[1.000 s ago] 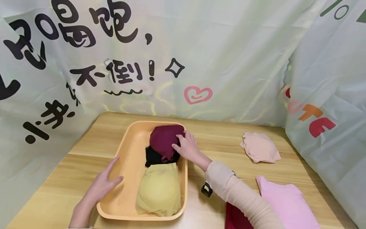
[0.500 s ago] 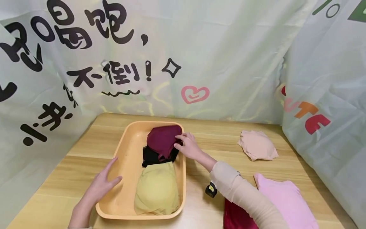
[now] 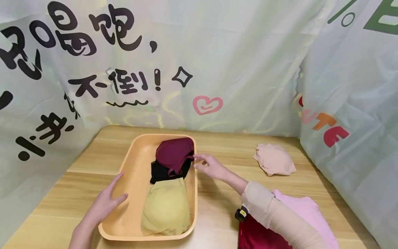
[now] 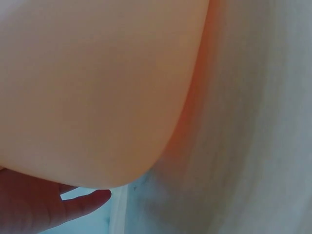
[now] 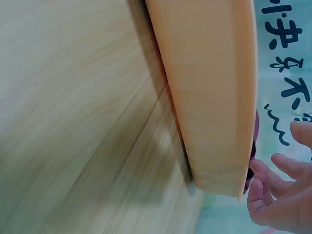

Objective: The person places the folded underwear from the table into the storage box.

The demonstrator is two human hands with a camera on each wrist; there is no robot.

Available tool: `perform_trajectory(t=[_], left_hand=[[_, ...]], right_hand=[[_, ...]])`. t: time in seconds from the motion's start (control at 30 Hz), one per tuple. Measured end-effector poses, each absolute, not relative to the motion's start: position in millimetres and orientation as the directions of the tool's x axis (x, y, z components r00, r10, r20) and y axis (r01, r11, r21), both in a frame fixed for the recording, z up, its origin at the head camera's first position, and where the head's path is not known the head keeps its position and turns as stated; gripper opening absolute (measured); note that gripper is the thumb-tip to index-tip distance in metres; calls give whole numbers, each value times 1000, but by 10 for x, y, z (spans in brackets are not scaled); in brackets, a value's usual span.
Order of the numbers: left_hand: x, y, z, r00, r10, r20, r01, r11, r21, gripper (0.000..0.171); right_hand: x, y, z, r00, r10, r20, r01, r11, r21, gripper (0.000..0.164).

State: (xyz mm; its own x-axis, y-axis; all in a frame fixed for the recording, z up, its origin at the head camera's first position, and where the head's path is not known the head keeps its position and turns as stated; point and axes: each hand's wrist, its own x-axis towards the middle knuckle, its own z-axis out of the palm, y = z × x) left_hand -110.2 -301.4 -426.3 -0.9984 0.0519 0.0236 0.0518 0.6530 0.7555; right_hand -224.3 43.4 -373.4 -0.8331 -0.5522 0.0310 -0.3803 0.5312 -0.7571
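Observation:
An orange plastic basin (image 3: 127, 173) holds a folded maroon bra (image 3: 172, 154), a black garment (image 3: 160, 173) partly under it, and a folded yellow garment (image 3: 166, 207) with a rounded, padded shape. At the basin's left rim is my left hand (image 3: 104, 204), thumb spread away from the fingers; some fingers are hidden by the basin wall in the left wrist view. My right hand (image 3: 214, 168) is at the right rim, fingers loosely bent and fingertips close to a maroon strap. In the right wrist view the fingertips (image 5: 256, 168) meet the bra's edge; no clear grip shows.
A pale pink folded garment (image 3: 275, 159) lies at the back right of the wooden table (image 3: 224, 138). Nearer, beside and under my right forearm, are a pink garment (image 3: 306, 207) and a dark red one (image 3: 261, 235). Printed cloth curtains (image 3: 242, 69) enclose the table.
My right hand has drawn back to the right, off the maroon bra, uncovering its right side and strap. The left hand stays by the rim. The whole view has shifted slightly.

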Motion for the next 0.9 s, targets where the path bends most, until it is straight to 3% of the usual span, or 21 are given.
perform_trajectory(t=[0.47,0.9], left_hand=[[-1077,-3013,-4288,-999,50,3,35,648,761,78],[-1092,-3020,-4263,-998,62,31,64,649,758,76]], right_hand=[[-2046,681,-3727,-774,-632,37,-411,457,-789,44],[-1969,955,-3797,-800,-599,31,-394,486,-780,44]])
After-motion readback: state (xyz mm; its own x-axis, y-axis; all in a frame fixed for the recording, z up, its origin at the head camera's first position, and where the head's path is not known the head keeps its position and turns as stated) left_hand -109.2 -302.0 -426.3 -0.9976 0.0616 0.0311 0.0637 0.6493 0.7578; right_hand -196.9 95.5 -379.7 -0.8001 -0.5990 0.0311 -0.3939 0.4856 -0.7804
